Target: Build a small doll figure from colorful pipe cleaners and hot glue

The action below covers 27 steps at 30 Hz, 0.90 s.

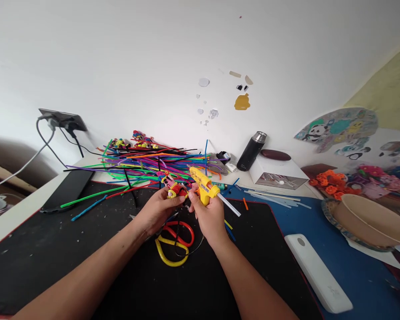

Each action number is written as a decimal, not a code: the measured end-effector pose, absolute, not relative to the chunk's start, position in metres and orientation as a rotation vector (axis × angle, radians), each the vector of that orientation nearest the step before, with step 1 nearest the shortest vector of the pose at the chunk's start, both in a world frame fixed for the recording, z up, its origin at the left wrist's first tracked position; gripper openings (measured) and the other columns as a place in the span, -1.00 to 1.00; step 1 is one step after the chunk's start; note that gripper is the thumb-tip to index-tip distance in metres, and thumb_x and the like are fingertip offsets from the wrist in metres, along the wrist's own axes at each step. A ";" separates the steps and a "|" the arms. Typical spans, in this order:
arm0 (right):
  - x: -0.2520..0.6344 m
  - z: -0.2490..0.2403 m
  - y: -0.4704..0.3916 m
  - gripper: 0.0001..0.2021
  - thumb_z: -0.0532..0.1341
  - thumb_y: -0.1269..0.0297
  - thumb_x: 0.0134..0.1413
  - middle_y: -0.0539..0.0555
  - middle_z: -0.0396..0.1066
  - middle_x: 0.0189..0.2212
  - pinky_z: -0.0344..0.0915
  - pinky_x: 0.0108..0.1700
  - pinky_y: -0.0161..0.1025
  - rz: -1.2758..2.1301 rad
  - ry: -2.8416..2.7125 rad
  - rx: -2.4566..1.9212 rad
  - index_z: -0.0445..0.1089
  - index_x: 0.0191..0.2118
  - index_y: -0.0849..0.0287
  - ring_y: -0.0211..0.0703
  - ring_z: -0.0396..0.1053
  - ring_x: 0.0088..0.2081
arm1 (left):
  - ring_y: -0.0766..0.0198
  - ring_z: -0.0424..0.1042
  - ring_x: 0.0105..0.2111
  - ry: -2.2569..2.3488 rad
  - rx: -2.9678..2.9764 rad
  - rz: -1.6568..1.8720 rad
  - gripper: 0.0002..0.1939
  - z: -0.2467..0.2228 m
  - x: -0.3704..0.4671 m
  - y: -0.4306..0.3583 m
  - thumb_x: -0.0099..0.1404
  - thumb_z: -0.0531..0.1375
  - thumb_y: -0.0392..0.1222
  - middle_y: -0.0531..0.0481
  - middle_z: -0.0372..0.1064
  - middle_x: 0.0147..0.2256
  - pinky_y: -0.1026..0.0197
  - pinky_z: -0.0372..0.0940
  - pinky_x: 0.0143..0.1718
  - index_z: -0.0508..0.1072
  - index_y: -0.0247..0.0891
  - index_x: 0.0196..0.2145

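Observation:
My left hand is closed round a small figure made of red, yellow, pink and blue pipe cleaners. Close beside it, my right hand grips a yellow glue gun, its nozzle pointing up and left and a clear glue stick sticking out of its back. The right fingertips are next to the figure; whether they touch it is hard to tell. Under the hands, scissors with one red and one yellow handle lie on the black mat.
Loose pipe cleaners are heaped along the wall. A black flask leans by a white box. Glue sticks lie right of the mat, near a white device and a beige bowl. A dark phone-like slab rests left.

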State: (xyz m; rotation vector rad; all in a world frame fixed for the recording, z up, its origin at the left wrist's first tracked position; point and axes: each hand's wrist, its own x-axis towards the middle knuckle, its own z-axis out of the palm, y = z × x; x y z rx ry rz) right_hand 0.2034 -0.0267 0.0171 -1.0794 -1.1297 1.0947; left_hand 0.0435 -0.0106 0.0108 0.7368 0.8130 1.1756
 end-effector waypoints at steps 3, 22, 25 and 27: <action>0.202 0.016 -0.029 -0.57 0.43 -0.09 0.14 0.09 0.59 -0.31 0.24 -0.59 -0.32 1.097 -1.163 -1.097 0.55 -0.07 0.17 -0.25 0.38 -0.54 | 0.16 0.56 -0.23 0.815 0.725 1.181 -0.50 0.014 0.044 -0.011 -0.09 0.67 -0.18 -0.09 0.62 -0.24 0.17 0.42 -0.11 0.68 -0.29 -0.18; 0.208 0.016 -0.017 -0.48 0.49 -0.10 -0.03 -0.01 0.48 -0.44 0.13 -0.62 -0.32 1.166 -1.029 -1.135 0.53 -0.06 0.16 -0.21 0.34 -0.57 | 0.01 0.60 -0.15 0.591 0.790 1.084 -0.65 0.019 0.041 -0.012 0.30 0.49 0.01 -0.31 0.64 -0.06 0.10 0.46 -0.12 0.71 -0.33 -0.12; 0.209 0.017 -0.015 -0.45 0.50 -0.11 -0.07 -0.04 0.45 -0.48 0.14 -0.63 -0.33 1.196 -0.997 -1.133 0.51 -0.06 0.18 -0.21 0.35 -0.58 | 0.00 0.59 -0.14 0.580 0.766 1.083 -0.60 0.020 0.041 -0.011 0.32 0.46 0.11 -0.28 0.64 -0.13 0.09 0.49 -0.13 0.71 -0.32 -0.16; 0.210 0.018 -0.015 -0.44 0.50 -0.12 -0.07 -0.05 0.44 -0.49 0.14 -0.62 -0.33 1.210 -0.998 -1.124 0.50 -0.06 0.18 -0.22 0.35 -0.58 | 0.02 0.58 -0.17 0.578 0.743 1.081 -0.61 0.021 0.041 -0.010 0.33 0.45 0.11 -0.25 0.64 -0.15 0.09 0.50 -0.14 0.70 -0.31 -0.17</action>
